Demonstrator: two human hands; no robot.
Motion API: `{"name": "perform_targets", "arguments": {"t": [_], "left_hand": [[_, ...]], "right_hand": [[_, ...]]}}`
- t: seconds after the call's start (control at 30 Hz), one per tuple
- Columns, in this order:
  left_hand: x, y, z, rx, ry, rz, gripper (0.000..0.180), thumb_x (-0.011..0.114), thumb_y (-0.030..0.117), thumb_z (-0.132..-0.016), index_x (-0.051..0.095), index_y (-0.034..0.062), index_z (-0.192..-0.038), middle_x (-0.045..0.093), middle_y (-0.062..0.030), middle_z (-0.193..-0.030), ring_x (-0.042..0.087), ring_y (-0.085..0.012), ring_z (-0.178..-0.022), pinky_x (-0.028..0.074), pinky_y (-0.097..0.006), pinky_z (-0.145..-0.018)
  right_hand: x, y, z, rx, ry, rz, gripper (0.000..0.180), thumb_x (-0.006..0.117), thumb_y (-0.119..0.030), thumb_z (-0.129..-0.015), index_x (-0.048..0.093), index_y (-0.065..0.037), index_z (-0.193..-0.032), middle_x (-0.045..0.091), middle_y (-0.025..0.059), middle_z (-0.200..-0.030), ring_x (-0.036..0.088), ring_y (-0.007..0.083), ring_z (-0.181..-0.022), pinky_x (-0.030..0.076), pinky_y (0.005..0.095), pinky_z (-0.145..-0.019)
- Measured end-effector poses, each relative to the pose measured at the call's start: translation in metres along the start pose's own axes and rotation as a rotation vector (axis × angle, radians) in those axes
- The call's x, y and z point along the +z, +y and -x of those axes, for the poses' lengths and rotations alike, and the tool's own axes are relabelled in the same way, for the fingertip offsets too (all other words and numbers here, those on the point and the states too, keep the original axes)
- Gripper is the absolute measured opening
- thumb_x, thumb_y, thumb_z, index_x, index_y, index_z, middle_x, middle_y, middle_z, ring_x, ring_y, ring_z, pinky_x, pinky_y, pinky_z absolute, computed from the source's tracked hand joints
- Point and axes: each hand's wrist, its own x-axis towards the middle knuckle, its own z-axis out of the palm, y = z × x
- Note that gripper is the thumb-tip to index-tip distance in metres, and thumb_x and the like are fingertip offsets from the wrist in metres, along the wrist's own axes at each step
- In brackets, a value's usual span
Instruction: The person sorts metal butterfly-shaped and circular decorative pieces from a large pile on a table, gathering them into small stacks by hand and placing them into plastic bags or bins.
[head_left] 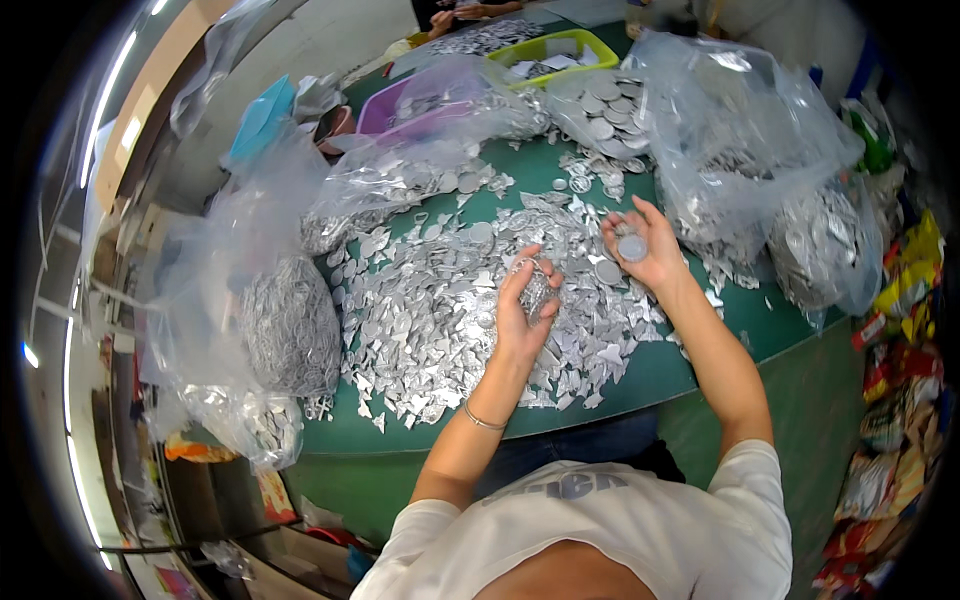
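Left hand (525,300) — grip closed on silver scraps (535,290); right hand (635,245) — round disc (632,247) in open palm, just right, over the heap (430,310).

Counts: one green-topped bench (660,365); two shallow plastic trays, one purple (385,108) and one lime-green (545,47); one thin metal bracelet (483,422); silver die-cut foil pieces (430,320), too many to count.

Metal scraps (440,300) heaped on the table (660,365); bags (290,330) left, right and behind them
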Motion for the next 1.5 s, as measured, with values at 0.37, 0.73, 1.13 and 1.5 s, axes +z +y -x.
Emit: {"name": "perform_targets", "arguments": {"t": [0.37,0.73,1.13,1.5], "left_hand": [[0.002,-0.002,0.012,0.07,-0.048,-0.116,0.027,0.051,0.017,-0.087,0.047,0.0054,-0.111,0.05,-0.0053,-0.08,0.05,-0.0145,-0.073,0.032,-0.018,-0.042],[-0.001,-0.003,0.014,0.061,-0.031,-0.142,0.028,0.051,0.016,-0.086,0.047,0.0045,-0.111,0.049,-0.0069,-0.082,0.05,-0.0165,-0.074,0.032,-0.019,-0.041],[0.022,-0.026,0.022,0.695,-0.203,-1.405,0.029,0.062,-0.005,-0.07,0.059,0.0033,-0.098,0.056,-0.0088,-0.08,0.057,-0.0224,-0.073,0.046,-0.028,-0.065],[0.018,-0.031,0.019,0.785,-0.106,-1.468,0.03,0.063,-0.01,-0.064,0.059,0.0024,-0.091,0.056,-0.012,-0.081,0.058,-0.0279,-0.074,0.047,-0.032,-0.065]], "right_hand": [[-0.005,0.009,0.005,-0.014,-0.213,0.128,0.054,0.04,-0.034,-0.091,0.026,-0.014,-0.043,0.023,-0.0013,-0.039,0.023,0.011,-0.039,0.02,0.0262,-0.035],[0.002,0.02,0.012,-0.156,-0.077,0.052,0.052,0.041,-0.038,-0.089,0.027,-0.013,-0.046,0.023,-0.001,-0.041,0.023,0.0109,-0.04,0.021,0.0256,-0.042],[-0.005,0.035,0.008,0.035,0.05,-0.236,0.041,0.038,-0.039,-0.089,0.048,-0.002,-0.074,0.031,0.0036,-0.057,0.031,0.0161,-0.057,0.03,0.029,-0.056],[0.003,0.049,0.023,0.123,0.012,-0.068,0.034,0.043,-0.035,-0.088,0.05,-0.002,-0.081,0.041,0.0055,-0.066,0.042,0.0187,-0.067,0.037,0.0289,-0.062]]}}
